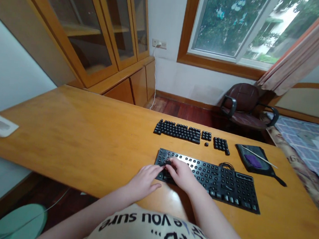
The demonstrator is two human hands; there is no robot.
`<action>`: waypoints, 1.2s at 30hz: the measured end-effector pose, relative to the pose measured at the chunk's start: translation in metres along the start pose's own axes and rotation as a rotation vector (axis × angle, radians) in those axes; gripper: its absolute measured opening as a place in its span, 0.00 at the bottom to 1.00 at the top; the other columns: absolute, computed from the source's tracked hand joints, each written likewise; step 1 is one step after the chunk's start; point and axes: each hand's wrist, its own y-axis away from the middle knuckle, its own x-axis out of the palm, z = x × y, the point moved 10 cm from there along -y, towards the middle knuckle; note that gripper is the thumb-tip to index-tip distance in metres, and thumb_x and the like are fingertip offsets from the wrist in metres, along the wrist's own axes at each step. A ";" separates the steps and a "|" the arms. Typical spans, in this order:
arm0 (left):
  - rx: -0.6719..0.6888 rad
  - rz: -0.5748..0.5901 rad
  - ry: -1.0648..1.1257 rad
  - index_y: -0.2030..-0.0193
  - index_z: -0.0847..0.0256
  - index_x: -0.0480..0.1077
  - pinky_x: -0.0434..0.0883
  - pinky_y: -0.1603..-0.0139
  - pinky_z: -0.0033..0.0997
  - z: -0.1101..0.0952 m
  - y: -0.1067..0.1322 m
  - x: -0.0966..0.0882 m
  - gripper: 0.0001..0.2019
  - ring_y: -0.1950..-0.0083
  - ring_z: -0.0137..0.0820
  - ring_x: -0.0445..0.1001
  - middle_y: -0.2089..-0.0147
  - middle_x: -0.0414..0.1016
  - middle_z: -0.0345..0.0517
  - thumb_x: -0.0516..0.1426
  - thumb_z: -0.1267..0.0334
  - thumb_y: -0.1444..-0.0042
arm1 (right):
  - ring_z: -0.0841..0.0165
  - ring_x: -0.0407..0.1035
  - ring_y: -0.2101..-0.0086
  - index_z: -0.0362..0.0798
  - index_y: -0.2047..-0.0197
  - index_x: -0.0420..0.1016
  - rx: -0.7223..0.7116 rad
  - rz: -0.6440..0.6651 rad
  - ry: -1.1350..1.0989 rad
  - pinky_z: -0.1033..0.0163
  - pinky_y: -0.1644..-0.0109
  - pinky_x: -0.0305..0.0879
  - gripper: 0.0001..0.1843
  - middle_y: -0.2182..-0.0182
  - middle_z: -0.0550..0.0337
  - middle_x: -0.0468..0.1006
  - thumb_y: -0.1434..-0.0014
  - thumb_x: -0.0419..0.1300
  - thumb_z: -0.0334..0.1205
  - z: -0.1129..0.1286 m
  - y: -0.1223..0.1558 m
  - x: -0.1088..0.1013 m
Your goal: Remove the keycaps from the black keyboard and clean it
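Together, the left hand point(145, 177), thumb spread, and right hand point(184, 173), bunched, grip hidden, met on a keyboard point(213, 177) that lay toward the desk's point(98, 140) near edge and could have skidded under uneven pressure.

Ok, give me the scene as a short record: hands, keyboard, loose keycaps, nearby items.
Left hand: fingertips at the left end of the keyboard
Right hand: fingers close to the left hand's; any grip unclear
Keyboard: on the desk, many key positions bare, cable bunched at its far edge
Loose keycaps: grouped in rows beyond the keyboard
Nearby: dark pouch bearing a purple item and pale stick
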 end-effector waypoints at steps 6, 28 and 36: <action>-0.005 -0.015 0.004 0.41 0.55 0.58 0.64 0.45 0.45 0.002 -0.007 0.004 0.29 0.46 0.41 0.66 0.45 0.68 0.49 0.61 0.58 0.49 | 0.66 0.71 0.70 0.50 0.62 0.69 0.069 0.107 -0.009 0.64 0.66 0.62 0.04 0.72 0.61 0.77 0.41 0.54 0.35 -0.004 0.001 0.001; -0.029 -0.076 0.087 0.42 0.55 0.61 0.64 0.46 0.44 0.011 -0.013 0.005 0.27 0.47 0.40 0.67 0.48 0.69 0.49 0.61 0.55 0.49 | 0.67 0.72 0.65 0.49 0.64 0.77 -0.246 0.078 -0.111 0.63 0.58 0.66 0.06 0.67 0.57 0.80 0.41 0.58 0.38 0.009 0.021 0.010; -0.043 -0.064 0.092 0.42 0.54 0.60 0.64 0.45 0.45 0.011 -0.013 0.004 0.29 0.47 0.41 0.66 0.48 0.69 0.49 0.61 0.55 0.50 | 0.66 0.73 0.66 0.49 0.66 0.78 -0.102 0.055 -0.217 0.61 0.58 0.66 0.08 0.68 0.58 0.80 0.41 0.58 0.41 -0.014 0.016 0.007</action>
